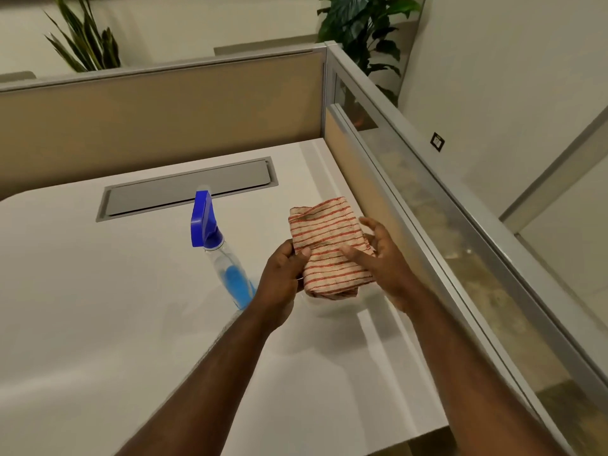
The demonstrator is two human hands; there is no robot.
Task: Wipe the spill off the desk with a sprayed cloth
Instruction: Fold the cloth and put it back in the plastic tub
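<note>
A folded cloth point(324, 238) with red and cream stripes is held above the white desk point(98, 307), near its right side. My left hand point(283, 278) pinches the cloth's left edge between thumb and fingers. My right hand point(378, 251) holds its right side, thumb lying across the top and fingers loosely spread. A clear spray bottle point(227, 268) with a blue trigger head and blue liquid stands upright on the desk just left of my left hand. A faint wet patch point(329, 306) shows on the desk under the cloth.
A grey cable hatch point(187, 189) is set into the desk at the back. Beige partition panels point(158, 126) close the back, and a frosted glass partition point(444, 232) runs along the right. Plants stand behind the partitions. The desk's front edge is at the lower right.
</note>
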